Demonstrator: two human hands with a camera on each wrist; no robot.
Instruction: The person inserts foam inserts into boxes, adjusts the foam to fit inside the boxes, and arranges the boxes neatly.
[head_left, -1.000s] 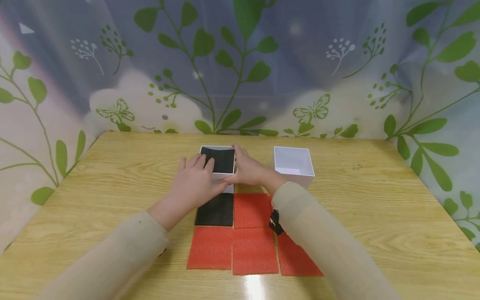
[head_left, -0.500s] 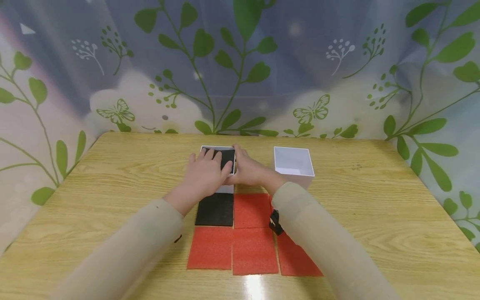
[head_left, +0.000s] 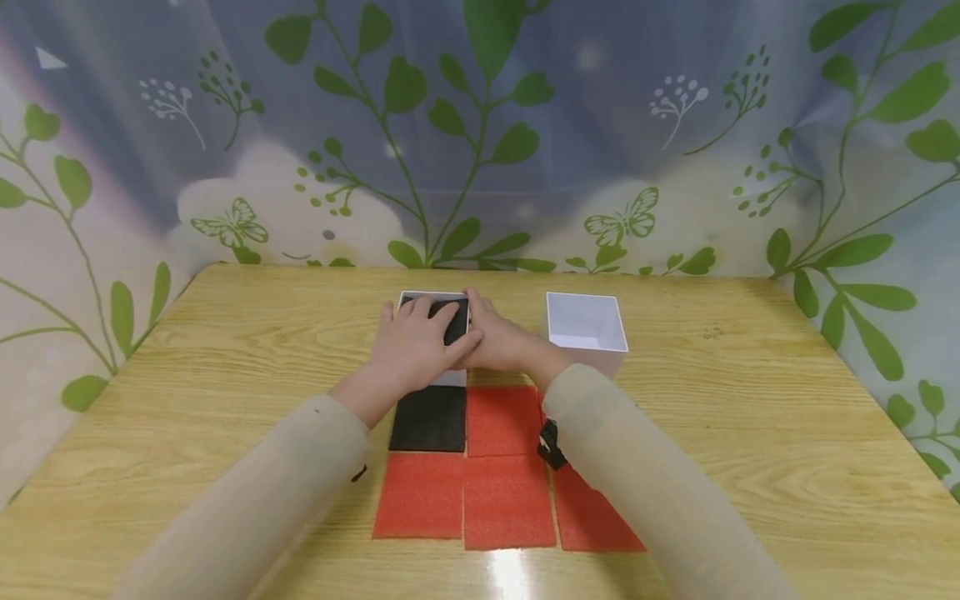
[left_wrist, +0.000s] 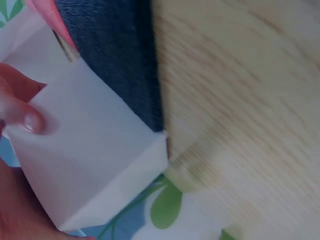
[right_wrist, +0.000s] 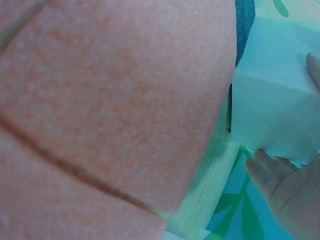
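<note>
A small white box (head_left: 448, 377) stands in the back middle of the wooden table, its front wall also in the left wrist view. A black square (head_left: 456, 327) lies inside its opening, partly hidden by fingers. My left hand (head_left: 412, 348) rests over the opening with fingers spread and straight, pressing on that square; its thumb overlaps the other hand. My right hand (head_left: 498, 339) grips the box at its right side, thumb in front and fingers toward the back. Before the box lies a black felt-like square (head_left: 427, 419).
A second open-topped white box (head_left: 587, 323) stands to the right, its inner walls and floor visible. Several red felt-like squares, such as the red square (head_left: 418, 496) at front left, lie in rows nearer me. A printed curtain (head_left: 540, 217) hangs along the table's back edge.
My left hand has shifted right and farther over the box opening, and its thumb has come across to my right hand. The right hand keeps its grip; both boxes stay put.
</note>
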